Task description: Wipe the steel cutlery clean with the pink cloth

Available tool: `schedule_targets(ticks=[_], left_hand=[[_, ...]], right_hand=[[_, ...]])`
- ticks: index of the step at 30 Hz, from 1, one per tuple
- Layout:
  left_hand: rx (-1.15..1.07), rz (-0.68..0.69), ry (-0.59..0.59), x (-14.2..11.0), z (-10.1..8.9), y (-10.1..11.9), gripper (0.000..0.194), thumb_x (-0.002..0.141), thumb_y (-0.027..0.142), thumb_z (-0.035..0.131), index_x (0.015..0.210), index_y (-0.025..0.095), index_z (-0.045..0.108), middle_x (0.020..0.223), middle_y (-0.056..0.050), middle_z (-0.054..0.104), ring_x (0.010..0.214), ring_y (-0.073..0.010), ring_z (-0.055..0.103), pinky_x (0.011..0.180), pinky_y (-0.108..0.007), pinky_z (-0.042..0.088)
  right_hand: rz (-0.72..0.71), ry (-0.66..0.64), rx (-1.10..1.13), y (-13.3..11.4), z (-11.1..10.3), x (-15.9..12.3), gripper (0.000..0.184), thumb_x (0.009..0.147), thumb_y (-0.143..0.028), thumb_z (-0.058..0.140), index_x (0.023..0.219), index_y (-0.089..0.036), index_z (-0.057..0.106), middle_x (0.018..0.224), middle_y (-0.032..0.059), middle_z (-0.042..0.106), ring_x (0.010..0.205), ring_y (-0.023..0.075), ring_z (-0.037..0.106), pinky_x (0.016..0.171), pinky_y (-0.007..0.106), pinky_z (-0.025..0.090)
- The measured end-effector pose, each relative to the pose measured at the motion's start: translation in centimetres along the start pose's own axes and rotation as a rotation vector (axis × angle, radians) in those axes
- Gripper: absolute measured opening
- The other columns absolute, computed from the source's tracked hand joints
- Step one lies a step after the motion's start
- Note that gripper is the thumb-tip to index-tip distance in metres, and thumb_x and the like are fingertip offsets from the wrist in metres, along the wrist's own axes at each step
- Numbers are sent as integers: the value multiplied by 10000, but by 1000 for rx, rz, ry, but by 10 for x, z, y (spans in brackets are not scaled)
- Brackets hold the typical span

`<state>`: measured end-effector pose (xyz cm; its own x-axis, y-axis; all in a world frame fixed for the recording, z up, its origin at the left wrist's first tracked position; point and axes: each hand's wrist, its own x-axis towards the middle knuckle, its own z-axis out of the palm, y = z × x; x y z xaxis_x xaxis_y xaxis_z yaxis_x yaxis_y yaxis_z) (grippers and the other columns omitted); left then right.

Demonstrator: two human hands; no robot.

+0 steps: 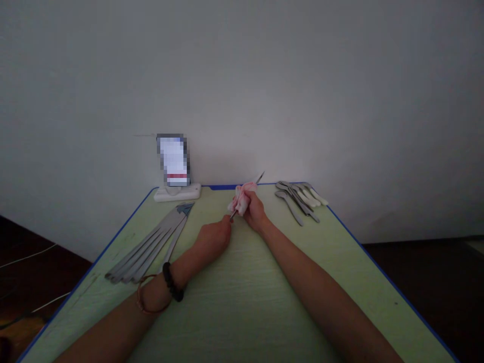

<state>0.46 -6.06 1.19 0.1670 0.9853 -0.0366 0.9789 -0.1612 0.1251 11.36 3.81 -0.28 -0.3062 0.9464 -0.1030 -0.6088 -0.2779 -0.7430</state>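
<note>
My left hand is closed around the near end of a slim metal table knife, above the middle of the table. The knife slants away to the right, and its narrow tip sticks out past a cloth. That pink and white cloth is bunched around the knife's middle, with my right hand gripping it from the right. The part of the knife inside the cloth is hidden. Left of my left hand, several long flat metal utensils lie fanned out, probably knives.
Several metal spoons, some with white handles, lie at the back right of the green table. A phone with a blurred screen stands on a white base at the back left. The wall rises behind.
</note>
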Motion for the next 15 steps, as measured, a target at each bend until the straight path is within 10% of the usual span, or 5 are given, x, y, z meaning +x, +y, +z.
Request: schedule_targets(ticks=[5,15], left_hand=[[39,24,-9,-2,-1,2,277,933,210,277,1101,122,479,922,-159,683,795,-249,671,671,-334,485],[6,-10,14,-4,-5,-7,359,958,325,229,1021,173,547,868,-102,707,785,-232,676,669,-308,455]], right_hand=[[-57,119,25,2,-2,3,168,754,-288,437,780,-168,551,492,-24,554,429,123,497,425,227,399],[105,-158,-130,6,1,-3,231,751,-303,424,744,-140,586,550,43,624,550,169,590,532,266,463]])
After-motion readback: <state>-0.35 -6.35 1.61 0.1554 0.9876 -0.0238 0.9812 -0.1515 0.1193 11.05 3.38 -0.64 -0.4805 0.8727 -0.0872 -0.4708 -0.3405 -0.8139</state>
